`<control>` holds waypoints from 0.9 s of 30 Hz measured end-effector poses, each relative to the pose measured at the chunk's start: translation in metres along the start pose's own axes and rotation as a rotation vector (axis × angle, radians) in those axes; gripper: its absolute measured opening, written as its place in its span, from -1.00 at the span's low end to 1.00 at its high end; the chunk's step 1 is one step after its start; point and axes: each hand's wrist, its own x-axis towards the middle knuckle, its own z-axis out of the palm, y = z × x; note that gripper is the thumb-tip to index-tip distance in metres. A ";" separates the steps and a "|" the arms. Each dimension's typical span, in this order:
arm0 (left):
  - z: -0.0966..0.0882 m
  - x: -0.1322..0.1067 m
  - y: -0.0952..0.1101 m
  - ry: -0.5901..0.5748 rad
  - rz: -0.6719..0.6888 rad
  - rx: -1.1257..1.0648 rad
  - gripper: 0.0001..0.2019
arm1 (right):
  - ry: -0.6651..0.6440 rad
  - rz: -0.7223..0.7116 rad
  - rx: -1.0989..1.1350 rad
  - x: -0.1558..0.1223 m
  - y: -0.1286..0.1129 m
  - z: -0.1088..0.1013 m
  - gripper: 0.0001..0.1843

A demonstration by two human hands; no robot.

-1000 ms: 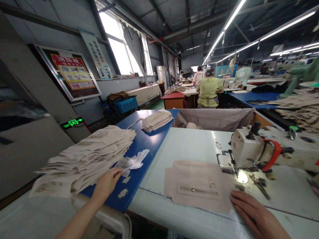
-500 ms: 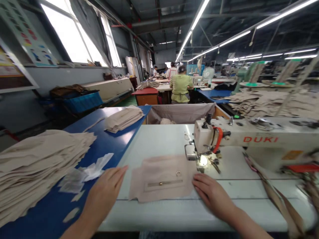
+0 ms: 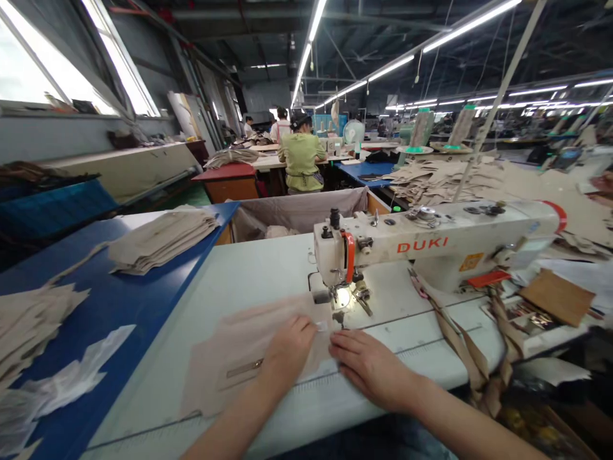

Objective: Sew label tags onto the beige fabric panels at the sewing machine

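A beige fabric panel [image 3: 211, 358] lies on the pale sewing table, with a zipper [image 3: 244, 368] set into it. My left hand [image 3: 290, 351] is over the panel and partly covers the zipper. Its fingers are pinched together at a small whitish piece [image 3: 321, 326] that looks like a label or tag. Against the panel's right edge, my right hand [image 3: 371, 365] lies palm down with its fingers stretched out. The lit needle area of the sewing machine [image 3: 342, 297] is just beyond both hands.
Left of the machine table, a blue table [image 3: 158, 287] carries stacked fabric pieces [image 3: 163, 237] and crumpled white sheets [image 3: 79, 377]. Beige straps [image 3: 454, 338] hang over the front edge at right. A cloth-lined bin [image 3: 297, 213] stands behind; a person in green [image 3: 301, 160] sits farther off.
The view has turned right. My left hand has moved from the panel's left side across onto it, to the small whitish piece near its right edge. My right hand stays at that edge.
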 end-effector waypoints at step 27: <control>0.003 0.011 -0.004 0.094 0.215 -0.051 -0.69 | 0.069 -0.019 -0.003 -0.002 0.001 0.005 -0.71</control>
